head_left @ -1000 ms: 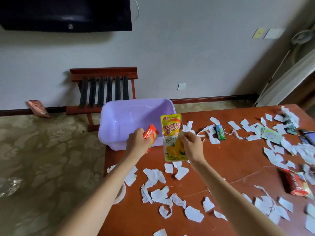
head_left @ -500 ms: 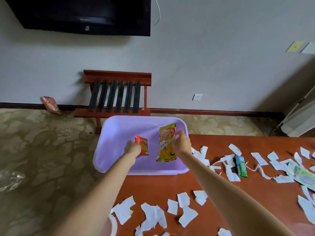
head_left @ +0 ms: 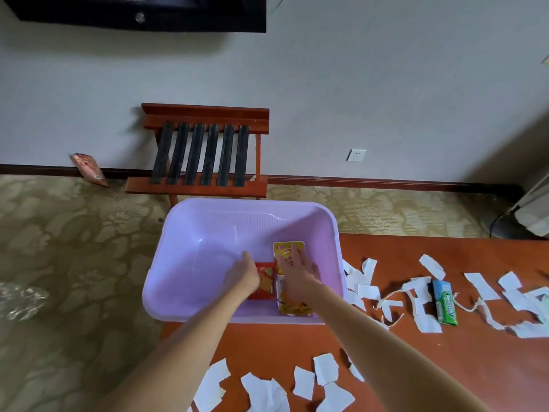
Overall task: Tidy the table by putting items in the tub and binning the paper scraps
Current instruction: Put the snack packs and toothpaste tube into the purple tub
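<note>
Both hands reach into the purple tub [head_left: 208, 233] at the left end of the table [head_left: 416, 358]; right hand [head_left: 297, 276] released, fingers spread straight over the yellow pouch [head_left: 292, 307] lying by the near wall. Left hand [head_left: 242, 278] touches the red packet [head_left: 265, 285] just beside the pouch; whether it grasps it, cannot tell. Paper scraps [head_left: 421, 298] and a green gum pack [head_left: 444, 301] lie on the table.

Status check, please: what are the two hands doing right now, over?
Left hand on red packet, grip unclear. Right hand flat on yellow pouch. Both inside tub. Paper scraps litter table.
</note>
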The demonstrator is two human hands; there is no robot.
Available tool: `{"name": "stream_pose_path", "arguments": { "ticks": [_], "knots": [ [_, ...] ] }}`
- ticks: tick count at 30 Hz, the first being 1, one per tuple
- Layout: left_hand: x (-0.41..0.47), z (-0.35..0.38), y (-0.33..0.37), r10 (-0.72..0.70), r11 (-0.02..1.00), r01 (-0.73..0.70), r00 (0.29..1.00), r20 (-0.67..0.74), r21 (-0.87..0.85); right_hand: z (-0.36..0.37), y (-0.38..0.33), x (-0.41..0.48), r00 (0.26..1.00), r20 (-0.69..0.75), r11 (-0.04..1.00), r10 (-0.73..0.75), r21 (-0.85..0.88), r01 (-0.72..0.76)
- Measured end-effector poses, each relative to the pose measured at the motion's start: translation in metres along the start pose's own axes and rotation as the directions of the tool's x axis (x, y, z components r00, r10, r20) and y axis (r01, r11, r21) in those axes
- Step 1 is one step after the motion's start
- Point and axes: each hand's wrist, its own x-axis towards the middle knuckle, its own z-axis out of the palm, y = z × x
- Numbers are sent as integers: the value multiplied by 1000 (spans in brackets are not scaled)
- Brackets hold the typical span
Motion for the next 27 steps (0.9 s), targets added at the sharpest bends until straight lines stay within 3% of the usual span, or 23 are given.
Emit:
{"name": "stream_pose_path", "arguments": {
  "ticks": [5,13,20,24,27],
  "knots": [
    [2,1,-2,108,994,-108,994,5,16,2,7,1,999,37,995,28,-96,-24],
    [-4,4,-4,140,985,-148,987,83,90,-5,8,-1,995,92,998,34,-54,-29],
    [-17,-5,8,317,946,-323,939,131,27,-2,7,-8,993,120,999,18,-41,-13],
    [-21,-7,17,298,941,-321,936,185,109,-2,5,-13,990,137,997,31,-69,-21],
    [-24,-4,17,280,940,-312,936,212,138,-2,6,-20,992,100,995,71,58,-77]
  ]
}}
